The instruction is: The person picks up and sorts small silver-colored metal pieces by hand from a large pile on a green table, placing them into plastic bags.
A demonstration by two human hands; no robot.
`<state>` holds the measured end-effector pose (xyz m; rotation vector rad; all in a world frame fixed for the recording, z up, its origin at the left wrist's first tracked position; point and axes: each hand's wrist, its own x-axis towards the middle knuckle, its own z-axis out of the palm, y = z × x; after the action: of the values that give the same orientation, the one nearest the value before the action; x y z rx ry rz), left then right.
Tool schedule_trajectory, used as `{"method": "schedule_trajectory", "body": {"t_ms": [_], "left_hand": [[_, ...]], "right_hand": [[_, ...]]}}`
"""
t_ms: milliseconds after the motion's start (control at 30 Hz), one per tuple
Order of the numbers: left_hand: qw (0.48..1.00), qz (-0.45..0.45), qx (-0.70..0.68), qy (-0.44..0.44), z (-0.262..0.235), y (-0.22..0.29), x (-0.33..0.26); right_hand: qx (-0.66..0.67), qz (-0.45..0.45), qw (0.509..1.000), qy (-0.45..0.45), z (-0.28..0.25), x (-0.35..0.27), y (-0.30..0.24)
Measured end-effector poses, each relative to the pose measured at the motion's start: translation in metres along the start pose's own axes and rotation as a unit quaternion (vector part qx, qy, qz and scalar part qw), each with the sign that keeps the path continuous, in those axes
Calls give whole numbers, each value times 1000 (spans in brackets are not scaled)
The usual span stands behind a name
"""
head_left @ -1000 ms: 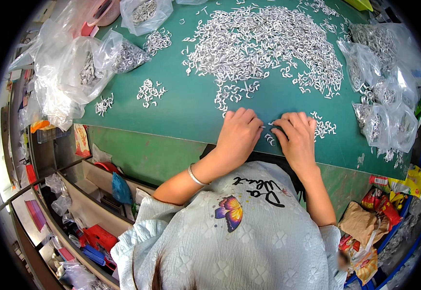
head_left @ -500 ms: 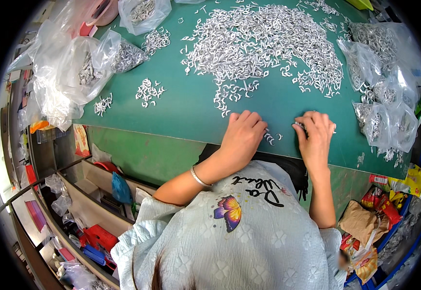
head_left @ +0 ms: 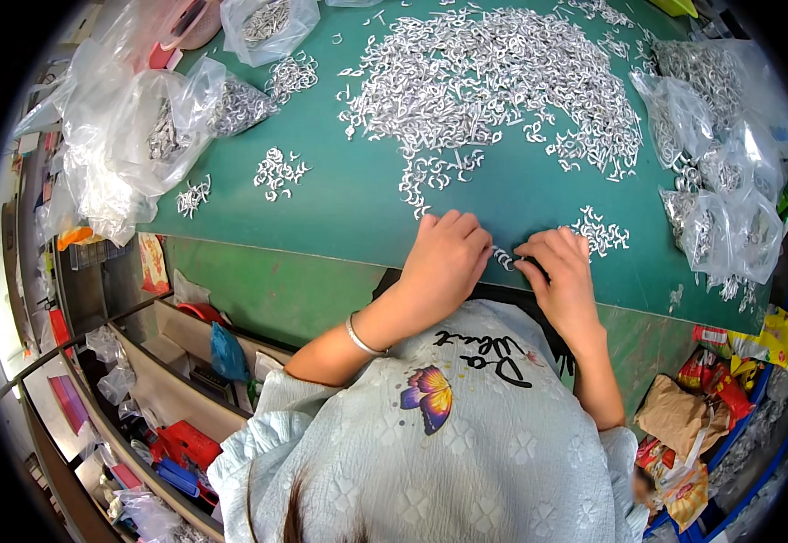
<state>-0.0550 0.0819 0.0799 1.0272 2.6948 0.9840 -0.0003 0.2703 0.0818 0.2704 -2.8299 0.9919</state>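
My left hand rests near the front edge of the green tabletop, its fingers curled down and closed; whatever is under the fingertips is hidden. Opposite it, my right hand has thumb and forefinger drawn together in a pinch; what lies between them is too small to make out. Between the two hands lie a few small silver curved metal pieces. Just beyond my right hand spreads a small pile of like pieces. A thin trail of pieces ends close to the left fingertips.
A large heap of silver pieces covers the far middle of the green table. Smaller piles lie to the left. Clear plastic bags of pieces stand at the left and right. Open drawers are below left.
My right hand has moved left from the small right pile, uncovering it, and is now beside the few pieces near my left hand. The left hand has barely shifted.
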Motion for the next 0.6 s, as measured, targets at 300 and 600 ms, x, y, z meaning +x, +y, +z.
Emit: {"method": "schedule_trajectory", "body": {"t_ms": [300,600], "left_hand": [[999,4,11,-48,-2,2,-7],[999,28,-21,-11,17,3,5]], "right_hand": [[-33,18,999,22,14,24,2],[-159,90,978,96,-19,6,11]]}}
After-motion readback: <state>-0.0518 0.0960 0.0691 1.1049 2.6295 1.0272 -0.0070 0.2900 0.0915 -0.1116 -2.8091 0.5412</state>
